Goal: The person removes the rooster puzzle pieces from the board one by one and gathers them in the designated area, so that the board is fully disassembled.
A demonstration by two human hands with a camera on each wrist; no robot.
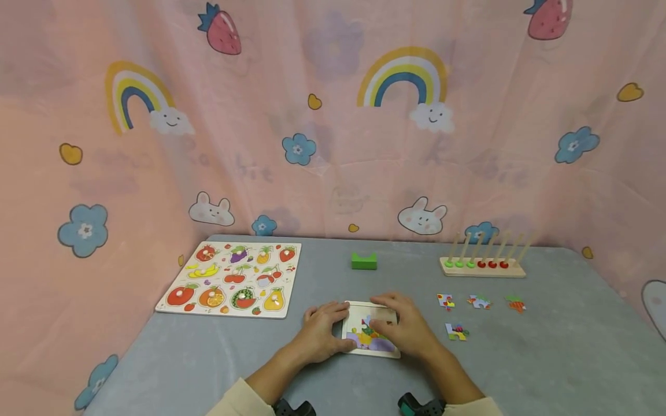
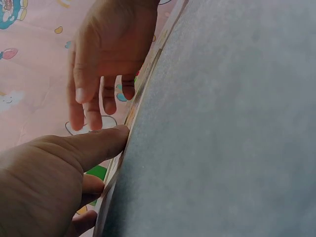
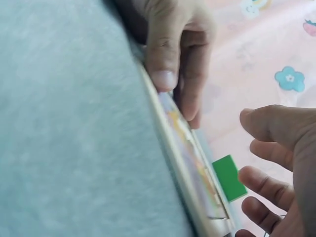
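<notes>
A small wooden puzzle tray (image 1: pixel 372 353) lies at the front middle, its lower part filled with colourful pieces (image 1: pixel 366 340). My left hand (image 1: pixel 324 334) holds the tray's left side, thumb near the front corner and fingers toward the back; the right wrist view also shows this left hand (image 3: pixel 173 54) gripping the end of the frame. Over the tray's right part hovers my right hand (image 1: pixel 408 328), fingers loosely bent and spread. In the right wrist view nothing shows between the fingers of the right hand (image 3: pixel 289 158).
Several loose puzzle pieces (image 1: pixel 457 331) lie right of the tray. Behind it stands a green block (image 1: pixel 364 262). A fruit peg board (image 1: pixel 255 312) is at the left, and a wooden peg rack with beads (image 1: pixel 484 271) at the back right. A pink curtain (image 1: pixel 333 190) hangs behind the table.
</notes>
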